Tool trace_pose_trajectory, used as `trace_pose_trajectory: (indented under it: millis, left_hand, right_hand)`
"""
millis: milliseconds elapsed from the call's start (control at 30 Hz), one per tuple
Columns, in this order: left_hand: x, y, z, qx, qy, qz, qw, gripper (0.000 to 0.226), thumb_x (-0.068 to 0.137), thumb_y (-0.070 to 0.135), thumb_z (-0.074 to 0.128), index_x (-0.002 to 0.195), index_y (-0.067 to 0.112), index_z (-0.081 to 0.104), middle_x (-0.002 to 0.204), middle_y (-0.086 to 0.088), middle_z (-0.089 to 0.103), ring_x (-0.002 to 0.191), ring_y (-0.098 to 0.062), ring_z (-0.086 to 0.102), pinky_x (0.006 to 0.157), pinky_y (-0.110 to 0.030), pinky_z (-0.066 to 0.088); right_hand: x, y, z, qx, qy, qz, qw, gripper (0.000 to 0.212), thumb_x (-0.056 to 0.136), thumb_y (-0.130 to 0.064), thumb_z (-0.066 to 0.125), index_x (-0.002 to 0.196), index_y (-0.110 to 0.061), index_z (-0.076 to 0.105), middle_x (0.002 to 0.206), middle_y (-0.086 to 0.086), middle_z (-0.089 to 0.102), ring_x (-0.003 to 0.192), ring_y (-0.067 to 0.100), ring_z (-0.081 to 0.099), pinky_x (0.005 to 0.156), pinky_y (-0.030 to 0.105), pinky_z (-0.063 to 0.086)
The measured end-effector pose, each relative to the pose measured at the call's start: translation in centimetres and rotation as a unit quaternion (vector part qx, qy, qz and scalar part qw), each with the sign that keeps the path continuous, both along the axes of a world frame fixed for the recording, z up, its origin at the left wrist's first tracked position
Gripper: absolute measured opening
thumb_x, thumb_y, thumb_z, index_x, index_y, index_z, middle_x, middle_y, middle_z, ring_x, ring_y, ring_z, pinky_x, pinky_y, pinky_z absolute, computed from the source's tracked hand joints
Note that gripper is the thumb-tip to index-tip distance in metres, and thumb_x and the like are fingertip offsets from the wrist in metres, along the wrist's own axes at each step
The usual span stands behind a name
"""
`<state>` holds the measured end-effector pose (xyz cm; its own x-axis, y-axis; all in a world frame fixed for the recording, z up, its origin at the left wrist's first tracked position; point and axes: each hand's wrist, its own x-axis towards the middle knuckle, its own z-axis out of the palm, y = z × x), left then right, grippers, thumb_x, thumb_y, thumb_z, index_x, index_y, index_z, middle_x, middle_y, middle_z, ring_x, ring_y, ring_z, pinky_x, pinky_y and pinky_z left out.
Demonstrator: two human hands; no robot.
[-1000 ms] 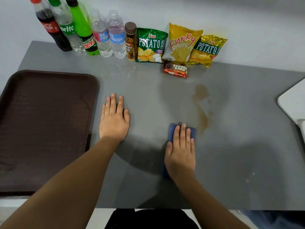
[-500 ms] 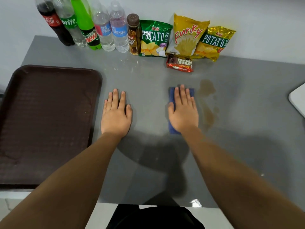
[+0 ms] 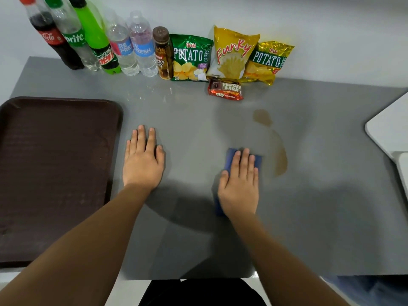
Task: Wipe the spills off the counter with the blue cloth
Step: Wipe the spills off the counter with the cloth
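Right hand [image 3: 239, 188] is pressing the blue cloth [image 3: 229, 160] flat, fingers spread, left hand [image 3: 143, 164] lying open, but the brown spill [image 3: 280, 160] is sitting unwiped on the counter [image 3: 320, 217].

The counter [image 3: 198, 120] carries a tray [image 3: 55, 173] at its left edge. Just right of the tray the left hand [image 3: 143, 164] lies flat on the counter. Further right, the right hand [image 3: 239, 186] lies flat on the cloth [image 3: 229, 157]. The spill [image 3: 280, 155] sits just right of the cloth and runs back toward the fudge bar [image 3: 226, 91]. Behind it, along the wall, stand 6 bottles [image 3: 141, 49] at left and 3 snack bags [image 3: 234, 56] at right.
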<state>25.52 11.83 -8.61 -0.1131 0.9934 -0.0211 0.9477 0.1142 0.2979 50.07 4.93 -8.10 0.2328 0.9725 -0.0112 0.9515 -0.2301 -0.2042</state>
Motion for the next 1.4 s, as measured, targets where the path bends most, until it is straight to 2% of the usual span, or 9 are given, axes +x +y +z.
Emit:
trace_pose_trajectory:
  millis: [200,433,600,767,900,1000,1200,1400]
  left_hand:
    - [-0.1,-0.1,-0.4,0.004,0.004,0.000,1.000,0.059,0.110,0.038,0.029,0.166,0.019,0.021,0.174,-0.009,0.011,0.162,-0.026,0.004,0.131,-0.042,0.002]
    - [-0.2,-0.2,-0.4,0.016,0.006,0.001,1.000,0.059,0.110,0.036,0.032,0.165,0.017,0.024,0.174,-0.011,0.013,0.162,-0.028,0.007,0.131,-0.042,0.002]
    - [0.0,0.0,-0.1,0.013,0.005,0.006,1.000,0.059,0.110,0.036,0.031,0.166,0.018,0.023,0.174,-0.010,0.012,0.162,-0.027,0.005,0.131,-0.041,0.001]
    - [0.0,0.0,0.0,0.010,0.005,0.007,1.000,0.059,0.110,0.038,0.030,0.166,0.019,0.021,0.175,-0.009,0.011,0.162,-0.026,0.003,0.131,-0.042,0.001]
    - [0.0,0.0,-0.1,0.011,0.005,0.009,1.000,0.059,0.110,0.036,0.032,0.166,0.018,0.023,0.174,-0.010,0.012,0.162,-0.027,0.005,0.131,-0.043,0.002]
    - [0.0,-0.1,-0.1,0.012,0.007,0.010,1.000,0.060,0.110,0.037,0.030,0.165,0.017,0.024,0.174,-0.011,0.013,0.162,-0.027,0.006,0.131,-0.043,0.003]
    - [0.1,-0.1,0.0,0.011,0.007,0.010,1.000,0.060,0.109,0.037,0.030,0.165,0.017,0.024,0.174,-0.011,0.013,0.162,-0.027,0.006,0.131,-0.043,0.003]
    - [0.0,0.0,-0.2,0.008,0.004,0.009,1.000,0.059,0.110,0.037,0.031,0.166,0.018,0.022,0.175,-0.009,0.010,0.162,-0.026,0.004,0.131,-0.043,0.002]
  right_hand:
    - [-0.5,5.8,-0.1,-0.030,0.008,0.121,0.992,0.067,0.104,-0.041,0.030,0.164,-0.016,0.016,0.173,0.006,0.009,0.160,0.022,0.008,0.130,0.041,0.009]
    - [5.6,14.2,0.1,-0.046,-0.001,0.097,0.994,0.067,0.105,-0.044,0.023,0.165,-0.016,0.007,0.174,0.005,0.001,0.160,0.022,0.000,0.128,0.039,-0.002]
    - [9.1,12.9,0.3,-0.045,-0.015,0.033,0.998,0.067,0.107,-0.046,0.019,0.165,-0.018,0.002,0.174,0.004,-0.002,0.160,0.023,-0.002,0.129,0.039,-0.002]
    - [8.0,7.8,0.3,-0.043,-0.016,-0.023,0.999,0.068,0.107,-0.045,0.025,0.165,-0.014,0.006,0.173,0.008,0.002,0.160,0.025,0.001,0.130,0.041,0.004]
    - [4.4,4.6,-0.1,-0.016,-0.023,0.009,1.000,0.066,0.106,-0.039,0.029,0.164,-0.012,0.013,0.173,0.009,0.010,0.160,0.027,0.010,0.130,0.042,0.009]
    - [3.2,5.3,-0.2,-0.004,-0.009,0.028,1.000,0.062,0.107,-0.033,0.030,0.164,-0.012,0.017,0.172,0.009,0.015,0.159,0.026,0.013,0.130,0.043,0.014]
    - [3.6,9.8,-0.2,-0.018,0.009,0.068,0.997,0.058,0.109,-0.028,0.025,0.164,-0.015,0.015,0.173,0.004,0.008,0.160,0.021,0.007,0.130,0.039,0.006]
    - [6.4,14.1,0.3,-0.035,0.021,0.106,0.994,0.060,0.108,-0.036,0.023,0.165,-0.021,0.010,0.173,-0.001,0.003,0.160,0.018,0.001,0.130,0.037,0.001]
